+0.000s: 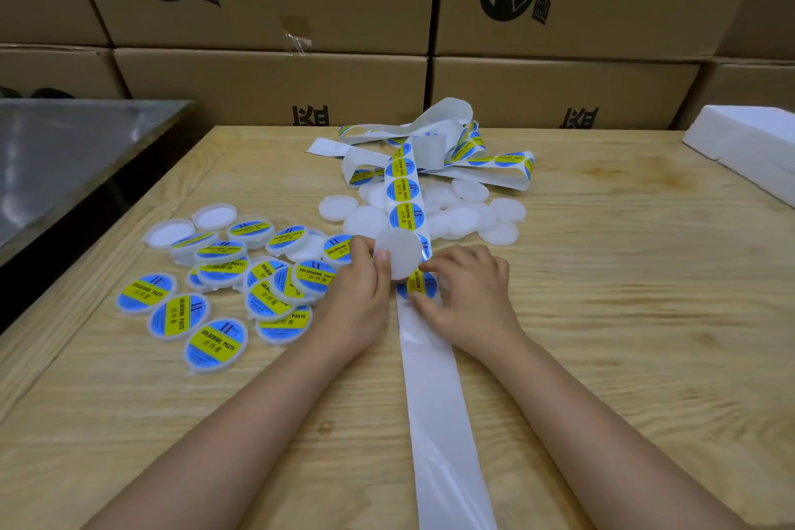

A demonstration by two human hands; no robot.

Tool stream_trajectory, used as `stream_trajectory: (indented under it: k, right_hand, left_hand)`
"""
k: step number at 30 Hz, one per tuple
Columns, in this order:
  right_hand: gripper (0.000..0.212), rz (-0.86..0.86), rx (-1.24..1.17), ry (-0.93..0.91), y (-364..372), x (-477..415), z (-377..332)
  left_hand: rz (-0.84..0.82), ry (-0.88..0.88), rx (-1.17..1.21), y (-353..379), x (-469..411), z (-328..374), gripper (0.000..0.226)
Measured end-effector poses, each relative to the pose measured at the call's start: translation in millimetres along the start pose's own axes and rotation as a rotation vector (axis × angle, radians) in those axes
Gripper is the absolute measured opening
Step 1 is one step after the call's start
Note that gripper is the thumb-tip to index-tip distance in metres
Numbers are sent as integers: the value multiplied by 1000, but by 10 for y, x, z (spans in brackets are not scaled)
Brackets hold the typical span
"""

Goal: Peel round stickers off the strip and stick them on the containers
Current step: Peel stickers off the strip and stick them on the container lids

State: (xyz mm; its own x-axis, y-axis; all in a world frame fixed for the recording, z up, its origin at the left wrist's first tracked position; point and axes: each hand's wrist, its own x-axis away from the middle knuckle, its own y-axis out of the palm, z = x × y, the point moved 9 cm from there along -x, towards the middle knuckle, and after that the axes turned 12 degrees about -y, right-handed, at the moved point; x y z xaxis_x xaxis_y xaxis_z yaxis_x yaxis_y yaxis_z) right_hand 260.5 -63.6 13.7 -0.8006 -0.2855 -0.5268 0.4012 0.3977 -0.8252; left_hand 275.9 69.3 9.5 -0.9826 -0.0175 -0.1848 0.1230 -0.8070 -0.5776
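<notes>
Sticker [419, 285] sitting on strip [445, 422] btwn both hands. R hand [469, 293] pinching its edge; L hand [361, 293] gripping blank lid [398, 256] just above. Peeling slow, centring before pressing, imo. Done lids [223, 340] piling left of L hand.

Left hand [363, 278] holds blank lid [398, 256]; right hand [462, 293] pinches sticker [416, 284].

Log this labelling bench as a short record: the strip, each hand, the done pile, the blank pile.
strip: peeled bare near the person, stickers farther off
left hand: holds unlabelled container over the strip
right hand: pinches sticker on the strip
done pile: labelled containers, left of the hands
blank pile: white containers beyond the hands
</notes>
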Motion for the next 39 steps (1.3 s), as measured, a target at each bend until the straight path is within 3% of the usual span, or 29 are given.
stream_trajectory:
  k: [2,4,11,15,18,21,26,32,35,39]
  right_hand:
    - [52,-141,71,-16,148,16,18]
    - [57,-191,92,-25,217,26,7]
    - [36,-230,159,-16,272,45,20]
    - [33,-234,84,-19,308,36,29]
    - [35,-214,64,-27,281,35,31]
    - [35,-199,40,-1,265,37,59]
    - [30,-126,-1,12,180,23,64]
    - [25,-85,21,5,92,19,42]
    - [24,-80,67,-22,60,20,2]
    - [21,-81,87,-31,51,13,-21]
  left_hand:
    - [0,-19,12,-3,-4,-23,21]
    - [8,-41,38,-18,-6,-52,19]
    - [40,-35,65,-53,-9,-57,17]
    - [263,59,-181,-196,53,64,33]
    - [286,45,-447,-135,58,76,49]
    - [297,-8,-549,-130,20,-16,57]
    - [387,-32,-581,-204,-5,-57,36]
    - [356,-81,-706,-232,-36,-110,34]
    - [436,51,-740,-241,37,52,36]
    - [486,497,-650,-42,292,444,26]
